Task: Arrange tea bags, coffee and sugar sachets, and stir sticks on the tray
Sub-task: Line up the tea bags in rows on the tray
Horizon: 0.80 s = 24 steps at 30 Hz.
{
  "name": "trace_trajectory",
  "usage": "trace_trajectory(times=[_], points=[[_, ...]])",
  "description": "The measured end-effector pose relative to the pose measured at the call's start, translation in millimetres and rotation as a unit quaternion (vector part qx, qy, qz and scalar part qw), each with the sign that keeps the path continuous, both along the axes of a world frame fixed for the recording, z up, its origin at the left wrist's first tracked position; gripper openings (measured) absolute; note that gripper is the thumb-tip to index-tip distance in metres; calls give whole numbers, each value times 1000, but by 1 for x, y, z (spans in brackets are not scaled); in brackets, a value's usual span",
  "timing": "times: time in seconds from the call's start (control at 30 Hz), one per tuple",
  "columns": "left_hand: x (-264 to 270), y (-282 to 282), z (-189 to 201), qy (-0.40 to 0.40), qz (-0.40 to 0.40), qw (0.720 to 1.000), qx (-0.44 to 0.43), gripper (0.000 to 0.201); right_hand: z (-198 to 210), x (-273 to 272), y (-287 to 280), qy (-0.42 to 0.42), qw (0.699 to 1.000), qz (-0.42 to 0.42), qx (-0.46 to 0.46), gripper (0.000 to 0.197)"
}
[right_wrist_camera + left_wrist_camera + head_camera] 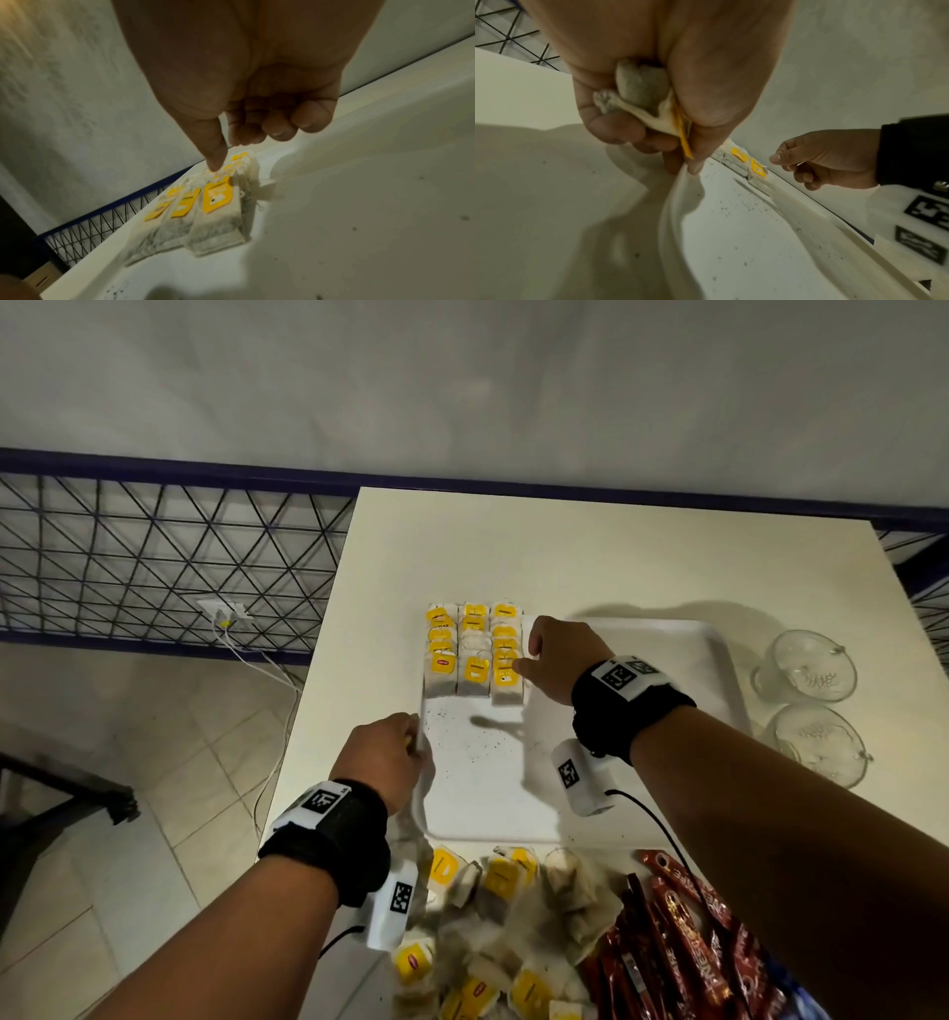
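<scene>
Tea-bag step in progress. My left hand (639,85) has its grip clamped on a bunch of tea bags (641,89), yellow tag poking out between the fingers; the same hand's fingertips touch the left rim of the tray (719,660). My right hand (557,660) is over the laid rows of tea bags (475,654): index finger extended, tip down on the right-hand column, other fingers loosely curled, holding nothing. So that grip is relaxed, not clamped.

Layout: white tray sits mid-table. Three columns of overlapping bags fill the tray's far-left corner, tags up. Rest of the tray floor is bare apart from scattered tea dust.

Still to go:
- loose heap of tea bags (493,932) at the near edge of the table, just in front of the tray
- red coffee sachets (683,947) to the right of the heap, near edge too
- sugar sachets and stir sticks: can't spot them in any view

Two glass cups (811,706) stand beside the tray's right rim, toward the right edge of the table.

My read: early stage, tray mostly open. Next move likely calls for passing a bag from the left grip to the right and laying it tag-up in line with the columns, overlapping like the others. Bags are limp and light, so a fingertip to pin the row while placing seems wise.
</scene>
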<state>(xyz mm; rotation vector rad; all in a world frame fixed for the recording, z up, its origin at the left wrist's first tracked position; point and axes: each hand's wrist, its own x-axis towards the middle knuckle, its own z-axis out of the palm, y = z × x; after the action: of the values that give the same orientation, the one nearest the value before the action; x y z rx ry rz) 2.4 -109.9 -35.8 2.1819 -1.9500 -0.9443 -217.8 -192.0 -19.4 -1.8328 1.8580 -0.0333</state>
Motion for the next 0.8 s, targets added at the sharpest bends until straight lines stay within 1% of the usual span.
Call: trace_trajectory(times=[0.2, 0.3, 0.37, 0.4, 0.43, 0.47, 0.5, 0.53, 0.57, 0.6, 0.63, 0.67, 0.7, 0.73, 0.8], points=[[-3, 5, 0, -16, -6, 1000, -15, 20, 0, -13, 21, -12, 1000, -8, 4, 20], [-2, 7, -1, -22, -18, 1000, -11, 18, 0, -17, 31, -17, 1000, -11, 5, 21], [-1, 8, 2, -33, -33, 999, 1, 20, 1, -18, 36, -19, 1000, -10, 9, 22], [0, 7, 7, -32, -26, 999, 1, 23, 3, -18, 39, -21, 1000, -7, 7, 22], [1, 7, 14, -19, 1, 1000, -11, 25, 7, -17, 41, -30, 1000, 0, -2, 21], [2, 7, 20, 18, 45, 998, -37, 26, 11, -15, 44, -47, 999, 9, -15, 20], [2, 7, 26, 81, 99, 990, -60, 28, 17, -11, 48, -80, 996, 21, -33, 17], [-1, 7, 31, 185, 165, 967, -61, 34, 23, -6, 52, -128, 990, 34, -47, 13], [-7, 8, 36, 311, 236, 920, -24, 40, 31, 1, 58, -183, 980, 50, -58, 8], [-14, 10, 41, 437, 296, 849, 36, 49, 40, 9, 65, -231, 968, 69, -63, 6], [-21, 13, 45, 538, 333, 768, 98, 62, 48, 16, 70, -267, 958, 84, -67, 6], [-27, 15, 49, 610, 348, 696, 145, 75, 54, 22, 75, -289, 950, 96, -67, 4], [-32, 17, 51, 655, 345, 649, 172, 86, 58, 26, 78, -303, 945, 102, -69, 2], [-36, 18, 52, 682, 333, 625, 181, 93, 61, 28, 81, -311, 941, 109, -76, 5], [-42, 22, 52, 704, 308, 613, 182, 98, 62, 30, 85, -313, 936, 130, -95, 13]])
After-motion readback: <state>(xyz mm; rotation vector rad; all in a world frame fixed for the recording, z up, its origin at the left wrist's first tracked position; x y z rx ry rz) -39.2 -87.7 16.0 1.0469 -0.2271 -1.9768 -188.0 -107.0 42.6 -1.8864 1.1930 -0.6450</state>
